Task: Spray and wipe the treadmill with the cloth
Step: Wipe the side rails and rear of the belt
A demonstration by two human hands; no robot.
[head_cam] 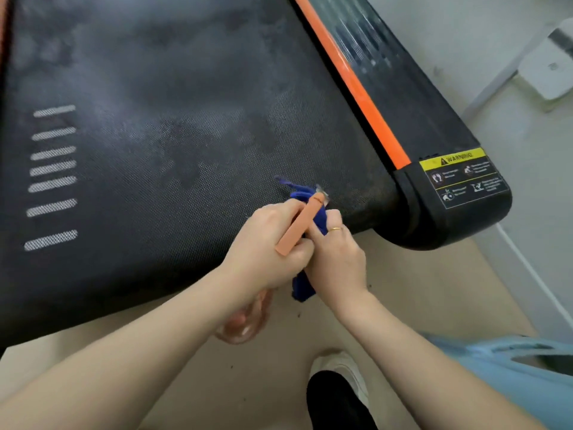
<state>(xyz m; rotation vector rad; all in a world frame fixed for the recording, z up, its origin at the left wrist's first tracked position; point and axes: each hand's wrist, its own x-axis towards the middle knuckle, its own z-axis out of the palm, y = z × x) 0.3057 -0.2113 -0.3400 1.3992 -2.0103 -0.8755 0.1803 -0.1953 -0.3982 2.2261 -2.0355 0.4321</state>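
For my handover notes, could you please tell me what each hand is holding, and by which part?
The left hand grips the spray bottle at its orange trigger head. The right hand holds the blue cloth around its middle.

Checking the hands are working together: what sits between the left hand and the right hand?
In the head view, the blue cloth is bunched between the left hand and right hand, both gripping it; the peach-coloured spray bottle lies across the left hand.
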